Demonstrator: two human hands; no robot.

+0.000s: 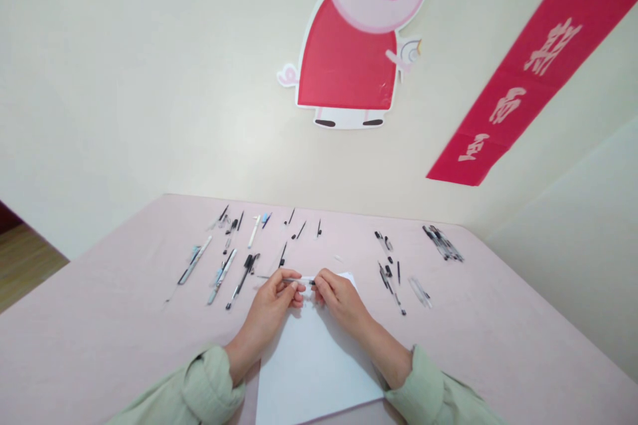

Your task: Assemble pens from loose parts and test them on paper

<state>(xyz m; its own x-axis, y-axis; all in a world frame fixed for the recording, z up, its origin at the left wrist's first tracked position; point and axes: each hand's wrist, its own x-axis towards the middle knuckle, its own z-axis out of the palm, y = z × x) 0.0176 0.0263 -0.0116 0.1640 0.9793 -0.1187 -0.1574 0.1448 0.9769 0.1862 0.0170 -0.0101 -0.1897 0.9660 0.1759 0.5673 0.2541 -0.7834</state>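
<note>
Two hands: your left hand (275,300) and right hand (343,297), close together but apart, fingertips closed in a pinch on one item.
Item held: one slim pen piece (306,281), roughly level above the near-middle of the desk (124,345); its thin end shows past your left fingers, its dark end is at your right fingertips.
Reason for grip: a pinch from both sides likely suits so narrow a part, keeping it steady and in line.
White paper (323,372): flat beneath your hands, running toward you; its plain face probably makes small parts easy to spot.
Left-side clusters: pens and pen parts, among them a white pen (254,234) and a black pen (246,272), in small separate groups, perhaps to keep each set together.
Right-side cluster: dark caps (383,241), loose black pieces (386,275) and clear tubes (419,292), near one another.
Far-right bundle: dark-and-clear pens (442,244), laid side by side, seemingly stacked apart from the loose parts.
</note>
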